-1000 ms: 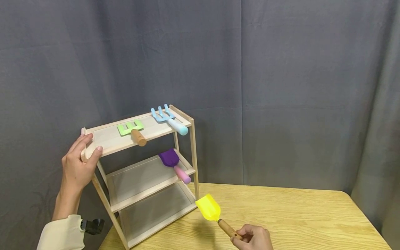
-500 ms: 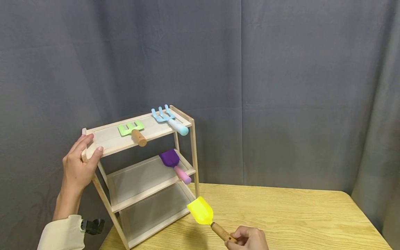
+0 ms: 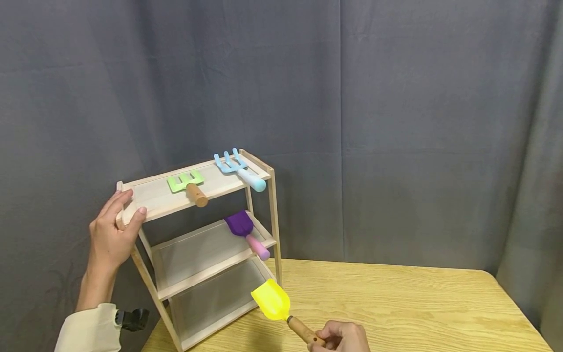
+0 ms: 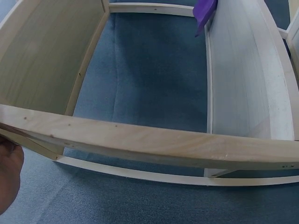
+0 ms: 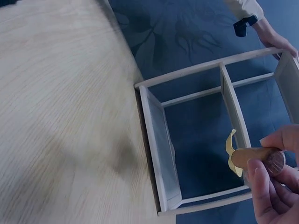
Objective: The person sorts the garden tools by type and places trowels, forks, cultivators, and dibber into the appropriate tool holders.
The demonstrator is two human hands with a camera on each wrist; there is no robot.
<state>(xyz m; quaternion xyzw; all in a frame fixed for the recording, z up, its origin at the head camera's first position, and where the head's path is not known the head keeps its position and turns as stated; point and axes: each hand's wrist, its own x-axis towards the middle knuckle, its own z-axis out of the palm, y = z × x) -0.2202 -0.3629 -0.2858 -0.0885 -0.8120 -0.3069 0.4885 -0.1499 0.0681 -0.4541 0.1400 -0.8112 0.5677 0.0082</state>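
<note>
In the head view my left hand grips the left end of the top board of a three-tier wooden shelf, fingers over the top and thumb at the front. My right hand pinches the wooden handle end of a toy shovel with a yellow blade, held above the table before the lowest tier. The right wrist view shows the handle between thumb and fingers. On the top tier lie a green hand fork and a blue hand fork. A purple shovel with pink handle rests on the middle tier.
The shelf stands at the left of a wooden table, with a grey curtain behind. Both fork handles and the pink handle stick out past the front rails. A dark device sits at the left sleeve cuff.
My right hand has moved left, carrying the yellow shovel closer to the front of the lowest tier. The left hand keeps its hold on the shelf.
</note>
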